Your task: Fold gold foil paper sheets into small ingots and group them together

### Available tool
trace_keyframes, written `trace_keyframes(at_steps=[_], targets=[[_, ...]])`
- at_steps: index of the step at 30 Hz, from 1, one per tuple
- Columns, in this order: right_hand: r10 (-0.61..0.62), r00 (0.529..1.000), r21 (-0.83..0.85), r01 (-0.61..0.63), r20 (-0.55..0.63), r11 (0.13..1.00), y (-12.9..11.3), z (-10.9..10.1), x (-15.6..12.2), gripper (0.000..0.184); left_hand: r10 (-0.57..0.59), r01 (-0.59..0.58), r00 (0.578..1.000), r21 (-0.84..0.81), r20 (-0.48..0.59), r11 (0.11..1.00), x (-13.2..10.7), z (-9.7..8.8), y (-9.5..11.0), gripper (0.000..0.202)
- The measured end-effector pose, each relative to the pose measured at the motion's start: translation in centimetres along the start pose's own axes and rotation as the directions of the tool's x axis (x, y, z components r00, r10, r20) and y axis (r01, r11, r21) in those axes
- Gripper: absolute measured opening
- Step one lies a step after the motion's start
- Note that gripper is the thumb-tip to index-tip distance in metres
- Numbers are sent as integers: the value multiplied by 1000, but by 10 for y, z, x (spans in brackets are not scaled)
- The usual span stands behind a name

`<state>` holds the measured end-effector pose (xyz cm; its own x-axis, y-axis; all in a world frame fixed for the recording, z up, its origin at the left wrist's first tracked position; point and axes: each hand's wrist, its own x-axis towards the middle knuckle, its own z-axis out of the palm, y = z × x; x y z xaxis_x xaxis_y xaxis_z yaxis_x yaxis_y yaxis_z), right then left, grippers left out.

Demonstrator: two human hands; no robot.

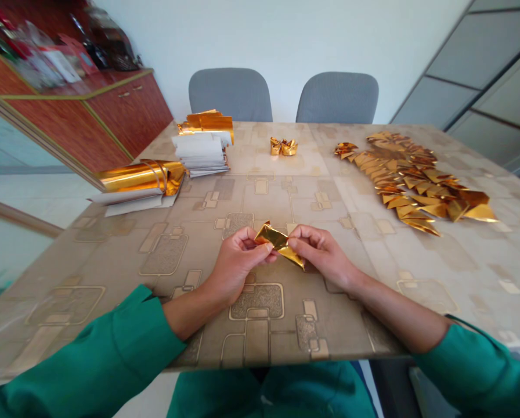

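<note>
A wood-fronted cabinet (129, 110) along the far left, two grey upholstered chairs (229, 96) beyond the far edge, and, filling the middle of the view, a glossy patterned worktop (351, 307). On its left side, a curled roll of gold foil (140, 177) over white backing sheets (129, 202); farther back, a stack of white paper slips (201, 154) beside more gold sheets (205, 122). On the right, a long overlapping heap of folded gold pieces (412, 180); near the far middle, two small gold folds (284, 147), side by side. At the near centre, green sleeves (112, 354) and bare forearms reaching inward. The left hand (238, 261) and right hand (321, 252) close together, both pinching a folded gold foil strip (277, 241), held just above the worktop, not resting on it. One end angled down past the right hand, a pointed corner up by the left. Apparently mid-fold; next move, by judgement, a firm crease along that loose lower end.
</note>
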<state>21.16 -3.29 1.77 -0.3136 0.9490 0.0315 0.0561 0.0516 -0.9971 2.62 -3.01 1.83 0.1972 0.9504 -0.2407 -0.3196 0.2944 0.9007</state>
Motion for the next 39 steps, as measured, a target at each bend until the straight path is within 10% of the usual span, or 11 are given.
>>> trace_keyframes(at_steps=[19, 39], targets=[[-459, 847, -335, 528, 267, 780, -8, -20, 5, 14, -64, 65, 998, -86, 15, 994, -3, -3, 2, 32], [-166, 986, -29, 166, 4, 986, -1, -2, 1, 23, 3, -3, 998, -8, 58, 1000, -7, -1, 1, 31]])
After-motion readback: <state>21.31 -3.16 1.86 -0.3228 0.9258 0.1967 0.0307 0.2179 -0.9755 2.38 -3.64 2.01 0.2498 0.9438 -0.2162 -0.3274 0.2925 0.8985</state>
